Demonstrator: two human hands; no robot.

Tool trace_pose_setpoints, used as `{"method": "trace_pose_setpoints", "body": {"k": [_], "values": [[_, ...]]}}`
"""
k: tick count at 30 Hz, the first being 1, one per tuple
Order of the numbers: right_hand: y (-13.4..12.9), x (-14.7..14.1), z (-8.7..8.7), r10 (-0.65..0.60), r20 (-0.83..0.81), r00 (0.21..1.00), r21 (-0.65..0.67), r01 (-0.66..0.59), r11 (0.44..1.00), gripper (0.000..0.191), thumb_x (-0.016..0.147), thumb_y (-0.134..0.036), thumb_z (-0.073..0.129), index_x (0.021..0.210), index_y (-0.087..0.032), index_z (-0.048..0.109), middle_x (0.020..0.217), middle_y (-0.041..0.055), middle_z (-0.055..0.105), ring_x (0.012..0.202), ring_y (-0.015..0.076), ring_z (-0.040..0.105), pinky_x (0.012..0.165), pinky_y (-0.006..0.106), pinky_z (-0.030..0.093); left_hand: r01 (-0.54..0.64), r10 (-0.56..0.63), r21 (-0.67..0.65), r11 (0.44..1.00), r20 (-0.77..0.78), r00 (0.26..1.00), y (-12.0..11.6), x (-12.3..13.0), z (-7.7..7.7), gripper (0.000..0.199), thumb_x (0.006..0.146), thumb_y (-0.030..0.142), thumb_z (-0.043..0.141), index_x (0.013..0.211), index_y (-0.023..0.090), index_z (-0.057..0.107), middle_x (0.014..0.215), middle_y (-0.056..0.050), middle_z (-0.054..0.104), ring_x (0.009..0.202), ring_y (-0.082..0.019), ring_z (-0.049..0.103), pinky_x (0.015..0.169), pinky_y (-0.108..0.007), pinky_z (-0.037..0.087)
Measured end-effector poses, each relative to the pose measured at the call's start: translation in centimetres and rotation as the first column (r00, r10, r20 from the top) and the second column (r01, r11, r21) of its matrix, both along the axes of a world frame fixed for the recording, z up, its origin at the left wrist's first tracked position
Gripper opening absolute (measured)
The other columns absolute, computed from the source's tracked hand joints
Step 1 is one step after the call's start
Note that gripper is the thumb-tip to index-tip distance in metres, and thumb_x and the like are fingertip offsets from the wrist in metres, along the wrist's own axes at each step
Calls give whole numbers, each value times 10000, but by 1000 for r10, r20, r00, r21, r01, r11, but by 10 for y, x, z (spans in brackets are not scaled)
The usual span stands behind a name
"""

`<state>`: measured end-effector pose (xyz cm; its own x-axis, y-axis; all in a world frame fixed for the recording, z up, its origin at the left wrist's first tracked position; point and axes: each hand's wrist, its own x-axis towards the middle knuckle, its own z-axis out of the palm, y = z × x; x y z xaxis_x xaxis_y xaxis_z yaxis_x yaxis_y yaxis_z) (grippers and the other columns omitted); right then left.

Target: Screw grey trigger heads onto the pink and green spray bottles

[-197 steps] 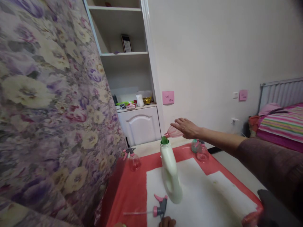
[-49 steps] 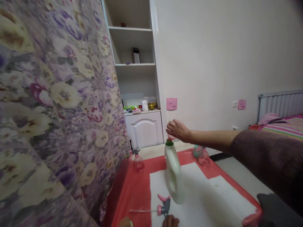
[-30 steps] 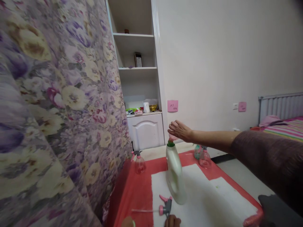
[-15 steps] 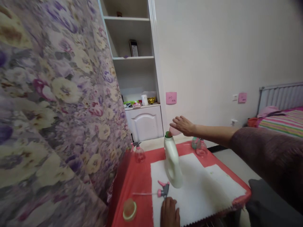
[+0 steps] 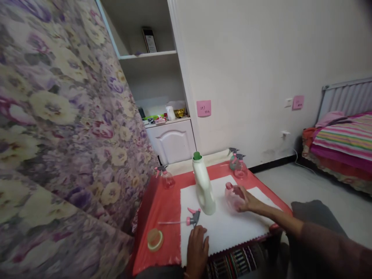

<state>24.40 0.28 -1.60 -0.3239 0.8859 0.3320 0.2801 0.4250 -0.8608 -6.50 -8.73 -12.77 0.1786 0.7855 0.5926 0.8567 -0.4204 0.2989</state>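
Note:
My right hand [image 5: 244, 199] is closed around a clear pink spray bottle body [image 5: 231, 197], upright and without its sprayer head, at the white sheet. My left hand [image 5: 197, 246] lies palm down at the sheet's near left edge, fingers stretched out and holding nothing. Just beyond its fingertips is a grey and pink trigger sprayer [image 5: 193, 217], its thin tube pointing left. Between and beyond my hands stands a pale green jug [image 5: 203, 188] with a handle and a green spout. A round cap [image 5: 155, 239] with a pale rim sits to the left.
A red cloth [image 5: 165, 205] covers the table under the white sheet [image 5: 223, 232]. One pink spray bottle [image 5: 167, 180] stands at the far left, another [image 5: 240, 169] with a greenish one [image 5: 233, 162] at the far right. A floral curtain [image 5: 72, 155] hangs close on the left.
My right hand has come down and nearer from above the jug's mouth, bringing the pink bottle to the white sheet. The jug's green spout now shows fully. The view has tilted down.

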Motion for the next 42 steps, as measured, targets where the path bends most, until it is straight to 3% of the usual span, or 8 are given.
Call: {"method": "trace_pose_setpoints", "body": {"k": [5,11,17,21,24,31,35,42], "values": [[-12,-1,-50,61,-149,987,-88,-75,993,850,564,-481,795,1268,-229,389,1296,137,542,1236,336,521,1037,521,398,16,-14,-53,998,33,999,-1,-1,6,215,910,257,470,1019,198,645,1063,-106,694,1039,-251,636,929,-456,528],[-13,3,-66,56,-67,996,-153,-66,986,805,590,-240,755,1298,-206,372,1293,124,543,1208,306,531,1062,491,386,20,-13,-123,992,57,998,-4,1,14,209,916,271,466,1022,208,635,1071,-109,682,1050,-242,624,930,-437,525],[-13,5,-77,55,-45,997,-144,-61,988,865,595,-236,748,1351,-213,328,1390,138,480,1307,317,456,1124,499,325,34,-6,-229,973,121,993,-11,8,30,207,904,292,487,1017,208,638,1070,-115,679,1052,-239,626,954,-442,517],[-12,9,-82,112,-39,993,-133,-116,984,945,598,-337,798,1393,-211,302,1455,155,406,1366,329,387,1152,498,291,34,42,-317,948,232,972,-27,6,49,228,904,338,509,1033,228,661,1122,-107,684,1095,-238,622,975,-413,511],[-13,9,-80,125,-30,992,-127,-127,984,965,612,-388,796,1414,-212,289,1468,160,385,1380,339,367,1157,503,287,-73,164,-316,946,269,949,-30,-3,65,259,918,347,480,1058,221,656,1097,-105,691,1058,-238,637,938,-398,523],[-19,5,-69,95,-37,995,-170,-100,980,937,632,-340,763,1431,-230,284,1464,150,378,1389,340,351,1172,515,262,-246,242,-362,899,-58,969,21,-21,80,344,887,196,391,1148,173,613,1239,-150,601,1151,-237,569,994,-401,452],[-22,8,-72,91,-38,995,-169,-96,981,946,633,-296,758,1439,-232,268,1470,150,365,1393,340,338,1170,520,269,-256,229,-425,869,-114,967,41,-20,79,315,820,128,428,1036,186,650,1053,-102,662,971,-217,622,880,-347,474],[-27,11,-71,63,-55,996,-163,-72,984,872,656,-268,712,1428,-252,306,1441,125,416,1348,349,407,1134,519,343,-282,265,-436,854,-102,959,42,-14,91,236,775,113,427,865,174,636,830,-47,619,748,-178,580,723,-294,443]]}}
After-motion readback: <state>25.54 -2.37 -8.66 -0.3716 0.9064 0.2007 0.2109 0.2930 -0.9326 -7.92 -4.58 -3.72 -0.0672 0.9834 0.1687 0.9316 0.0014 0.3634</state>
